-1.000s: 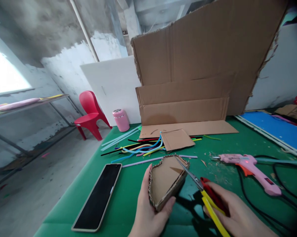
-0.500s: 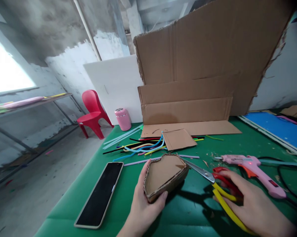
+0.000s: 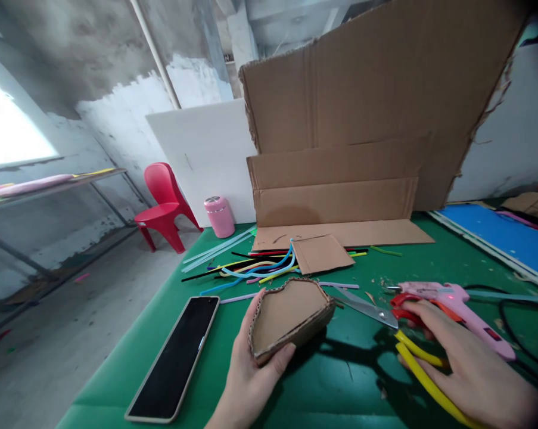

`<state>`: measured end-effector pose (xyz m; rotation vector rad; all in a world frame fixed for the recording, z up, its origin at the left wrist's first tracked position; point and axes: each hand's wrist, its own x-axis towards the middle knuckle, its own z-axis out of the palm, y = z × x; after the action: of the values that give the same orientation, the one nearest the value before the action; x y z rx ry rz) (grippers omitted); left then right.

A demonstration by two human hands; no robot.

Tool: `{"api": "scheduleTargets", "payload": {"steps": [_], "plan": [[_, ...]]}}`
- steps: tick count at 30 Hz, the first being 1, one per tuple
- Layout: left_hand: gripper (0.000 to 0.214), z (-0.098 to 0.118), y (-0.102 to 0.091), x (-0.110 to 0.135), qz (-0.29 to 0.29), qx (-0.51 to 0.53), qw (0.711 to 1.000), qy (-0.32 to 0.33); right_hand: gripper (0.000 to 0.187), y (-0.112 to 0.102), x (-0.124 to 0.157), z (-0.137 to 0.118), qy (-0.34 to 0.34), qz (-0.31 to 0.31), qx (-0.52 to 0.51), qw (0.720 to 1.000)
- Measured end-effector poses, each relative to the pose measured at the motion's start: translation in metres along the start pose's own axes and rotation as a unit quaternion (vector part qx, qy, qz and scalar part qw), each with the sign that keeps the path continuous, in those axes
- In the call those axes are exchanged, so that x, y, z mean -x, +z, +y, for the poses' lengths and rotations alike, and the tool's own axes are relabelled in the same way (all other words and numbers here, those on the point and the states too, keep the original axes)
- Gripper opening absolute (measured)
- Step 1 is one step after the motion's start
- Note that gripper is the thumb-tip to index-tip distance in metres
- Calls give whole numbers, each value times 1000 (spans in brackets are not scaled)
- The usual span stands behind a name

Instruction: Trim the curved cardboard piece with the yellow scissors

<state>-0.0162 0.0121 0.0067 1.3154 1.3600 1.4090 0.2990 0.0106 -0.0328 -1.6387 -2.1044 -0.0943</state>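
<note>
My left hand [image 3: 253, 369] is closed around a small, shallow cardboard piece [image 3: 291, 316]. It has a flat top, a curved and angled outline, and a corrugated rim along its side wall; my thumb presses on the near edge. In my right hand [image 3: 460, 357] are scissors [image 3: 371, 311] with silver blades and red and yellow handles. Their blades point left toward the cardboard piece, with the tips beside its right end, apart from it. A pink glue gun [image 3: 478, 319] lies just behind my right hand, partly hidden by it.
A phone [image 3: 174, 357] lies left on the green table [image 3: 108, 381]. Behind my hands are colored pipe cleaners and strips [image 3: 237, 271], a cardboard square [image 3: 323, 253] and a pink jar [image 3: 219, 216]. Large cardboard [image 3: 362, 107] stands at the back; a blue board [image 3: 496, 235] lies right.
My right hand and the scissors have moved right, so the blades are further from the cardboard piece. My left hand still holds that piece, slightly further left. The view has shifted a little.
</note>
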Motion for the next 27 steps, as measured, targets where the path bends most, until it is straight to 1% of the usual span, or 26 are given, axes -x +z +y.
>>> {"api": "scheduleTargets", "payload": {"steps": [3, 6, 9, 12, 14, 16, 18, 21, 25, 27], "plan": [[72, 2, -1, -1, 15, -5, 1000, 0, 54, 2, 3, 9, -31, -16, 35, 999], [71, 0, -4, -3, 13, -34, 999, 24, 52, 4, 4, 14, -54, -8, 56, 997], [68, -5, -8, -5, 2, -73, 995, 63, 51, 5, 4, 15, -77, 8, 88, 993], [68, -10, -14, -7, -17, -122, 986, 115, 50, 6, 5, 13, -94, 17, 114, 989], [71, -13, -18, -8, -38, -156, 976, 150, 48, 7, 6, 13, -96, 15, 124, 987], [73, -15, -19, -9, -49, -176, 968, 170, 47, 9, 8, 13, -94, 9, 126, 987], [72, -14, -18, -8, -45, -174, 969, 171, 48, 12, 10, 15, -90, 5, 117, 989], [70, -12, -12, -6, -36, -143, 976, 160, 49, 14, 13, 16, -83, -4, 90, 993], [64, -8, -5, -2, 9, -104, 984, 146, 50, 12, 11, 13, -67, -22, 50, 996], [64, -7, -4, -2, 9, -104, 984, 147, 48, 10, 8, 11, -67, -17, 36, 997]]}}
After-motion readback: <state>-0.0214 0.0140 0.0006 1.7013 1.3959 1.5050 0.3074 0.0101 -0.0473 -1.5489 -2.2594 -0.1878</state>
